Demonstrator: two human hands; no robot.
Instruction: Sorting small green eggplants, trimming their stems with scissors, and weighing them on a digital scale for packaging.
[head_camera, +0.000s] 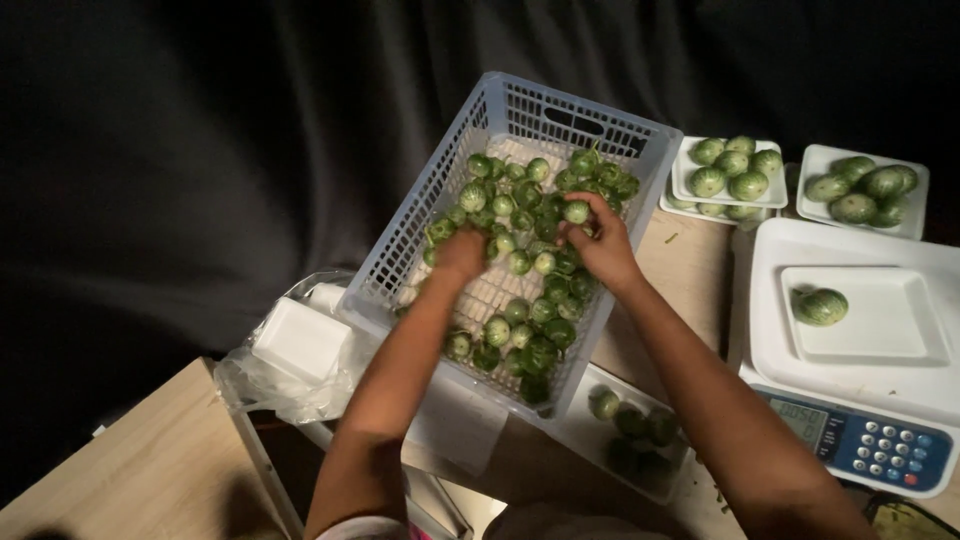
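**Both hands in the crate of green eggplants**

Pinched between the fingertips of the right hand (603, 243) is one small round green eggplant (576, 211), lifted just above the heap near the far right side of the crate. The left hand (461, 253) reaches into the same heap nearer the crate's left wall, fingers curled down among the fruit; whether it grasps one cannot be told, since the knuckles hide the fingertips.

The pale slotted plastic crate (420, 210) sits tilted across the wooden bench, its far end raised, and holds a loose pile of the small eggplants (530, 320) spread from the far wall down to the near right corner.

At the bench's right edge stands a white weighing scale (860, 440) carrying a white foam tray (880, 320) with a single eggplant near its left rim. Beyond the scale, at the far right corner, two filled foam trays (860, 185) lie side by side. Under the crate's near right corner another tray (600, 430) holds a few eggplants. Left of the crate, a stack of white foam trays in a clear plastic bag (300, 345) rests at the bench's left edge.
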